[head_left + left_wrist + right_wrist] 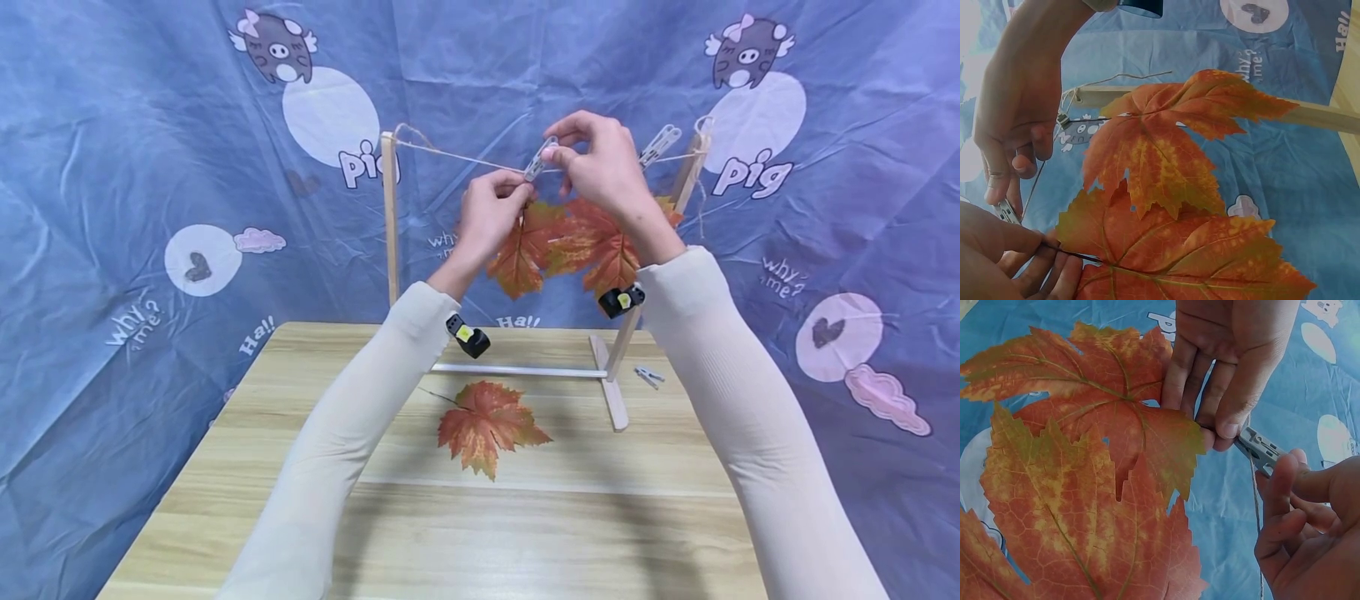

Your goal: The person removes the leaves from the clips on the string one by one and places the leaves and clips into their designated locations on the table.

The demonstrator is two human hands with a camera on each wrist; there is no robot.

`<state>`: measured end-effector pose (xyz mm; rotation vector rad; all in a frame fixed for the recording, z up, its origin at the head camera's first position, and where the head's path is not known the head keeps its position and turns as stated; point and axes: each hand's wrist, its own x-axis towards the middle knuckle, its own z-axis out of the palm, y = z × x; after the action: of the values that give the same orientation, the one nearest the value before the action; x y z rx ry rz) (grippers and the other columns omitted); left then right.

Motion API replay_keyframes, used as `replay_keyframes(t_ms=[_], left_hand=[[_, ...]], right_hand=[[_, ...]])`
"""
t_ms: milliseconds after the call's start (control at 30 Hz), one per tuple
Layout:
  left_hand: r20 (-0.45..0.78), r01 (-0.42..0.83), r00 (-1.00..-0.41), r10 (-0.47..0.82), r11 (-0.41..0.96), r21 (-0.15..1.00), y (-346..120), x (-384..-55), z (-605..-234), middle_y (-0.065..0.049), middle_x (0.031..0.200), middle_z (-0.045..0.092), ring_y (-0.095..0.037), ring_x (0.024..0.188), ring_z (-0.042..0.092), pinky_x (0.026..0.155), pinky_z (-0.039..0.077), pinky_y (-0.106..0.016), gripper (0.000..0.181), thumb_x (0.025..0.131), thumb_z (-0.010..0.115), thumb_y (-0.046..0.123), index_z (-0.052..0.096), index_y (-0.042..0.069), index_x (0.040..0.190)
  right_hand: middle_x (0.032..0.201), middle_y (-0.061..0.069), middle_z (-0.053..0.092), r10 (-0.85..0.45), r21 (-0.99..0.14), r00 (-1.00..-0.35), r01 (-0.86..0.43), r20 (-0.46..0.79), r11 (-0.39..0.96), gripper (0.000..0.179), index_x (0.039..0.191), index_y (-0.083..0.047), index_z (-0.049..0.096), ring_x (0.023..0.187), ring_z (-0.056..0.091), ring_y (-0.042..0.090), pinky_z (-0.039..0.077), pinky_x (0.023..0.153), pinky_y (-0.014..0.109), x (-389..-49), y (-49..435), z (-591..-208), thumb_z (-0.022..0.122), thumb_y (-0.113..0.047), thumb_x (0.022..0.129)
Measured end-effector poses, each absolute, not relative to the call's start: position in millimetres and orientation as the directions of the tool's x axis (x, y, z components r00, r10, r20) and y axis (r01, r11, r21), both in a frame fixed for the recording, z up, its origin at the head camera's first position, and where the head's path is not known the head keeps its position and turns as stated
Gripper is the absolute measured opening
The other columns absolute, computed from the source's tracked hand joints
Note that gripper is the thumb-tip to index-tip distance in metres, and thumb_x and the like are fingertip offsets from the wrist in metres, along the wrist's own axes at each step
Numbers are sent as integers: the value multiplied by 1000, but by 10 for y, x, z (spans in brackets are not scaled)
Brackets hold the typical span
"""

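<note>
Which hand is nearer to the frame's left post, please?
The left hand: it is to the right of the left post; the right hand is farther right, gripping a clothespin.

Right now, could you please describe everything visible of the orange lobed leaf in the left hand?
The orange lobed leaf has jagged edges, yellowish patches, branching veins and a dark stem, and looks like fabric. The left hand pinches its stem near the thin pale string; the blade hangs below, beside another orange leaf.

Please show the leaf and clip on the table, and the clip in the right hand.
Leaf [491,416], head view: blade's middle.
Loose clip [647,375], head view: its body.
Held clip [1262,449], right wrist view: its side.
</note>
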<state>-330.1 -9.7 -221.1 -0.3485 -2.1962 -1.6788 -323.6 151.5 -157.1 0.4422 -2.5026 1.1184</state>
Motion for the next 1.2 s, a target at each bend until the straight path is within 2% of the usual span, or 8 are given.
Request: replay_keyframes(t_ms=[133, 333, 567, 800, 933, 1067, 1200], left_hand=[[405, 384, -914, -24, 264, 884, -98, -3303, -2207, -7, 97, 81, -8, 70, 62, 57, 44, -19, 15, 104, 70, 17, 80, 7, 109], [405, 388, -914, -27, 231, 892, -97, -3307, -2219, -9, 101, 82, -11, 76, 69, 60, 48, -18, 16, 105, 69, 16, 79, 5, 112], [419, 406, -907, -31, 198, 892, -110, -3295, -2222, -13, 102, 82, -11, 77, 71, 62, 52, -18, 17, 105, 68, 13, 79, 3, 112], [441, 430, -897, -29, 169, 887, -151, -3267, -2228, -14, 102, 82, -13, 79, 73, 69, 59, -28, 17, 105, 68, 12, 79, 2, 112], [442, 434, -896, -34, 145, 889, -182, -3257, -2238, -15, 103, 81, -11, 80, 72, 75, 62, -33, 16, 105, 67, 11, 78, 1, 112], [448, 441, -893, -41, 121, 889, -221, -3247, -2239, -17, 102, 80, -12, 78, 71, 72, 61, -31, 17, 105, 67, 9, 77, -2, 113], [455, 447, -889, -44, 124, 886, -264, -3230, -2236, -15, 102, 81, -12, 79, 72, 70, 60, -29, 17, 105, 67, 10, 78, -1, 113]], right_hand=[[112, 3, 78, -131, -647, -864, -457, 486, 610, 28, 127, -10, 74, 51, 63, 7, 47, 49, 22, -3231, 1538, -1577, 72, -25, 103], [94, -13, 69, -108, -653, -833, -499, 542, 570, 24, 120, -6, 75, 48, 61, 7, 50, 50, 21, -3208, 1563, -1569, 73, -22, 102], [88, -16, 67, -67, -670, -807, -530, 586, 519, 22, 117, -4, 76, 46, 58, 8, 54, 54, 22, -3192, 1591, -1531, 76, -19, 101], [87, -17, 70, -40, -690, -800, -540, 598, 482, 18, 113, -8, 77, 44, 57, 8, 54, 51, 21, -3187, 1610, -1513, 78, -18, 98], [91, -16, 70, -39, -696, -808, -530, 588, 484, 26, 120, -10, 77, 44, 57, 7, 53, 51, 21, -3163, 1630, -1515, 79, -23, 98], [99, -14, 69, -60, -692, -817, -522, 574, 499, 37, 131, -14, 74, 46, 59, 7, 52, 51, 21, -3134, 1656, -1521, 79, -29, 98], [106, -11, 67, -70, -691, -814, -531, 576, 491, 40, 136, -16, 72, 48, 60, 6, 53, 53, 21, -3109, 1680, -1535, 78, -30, 99]])
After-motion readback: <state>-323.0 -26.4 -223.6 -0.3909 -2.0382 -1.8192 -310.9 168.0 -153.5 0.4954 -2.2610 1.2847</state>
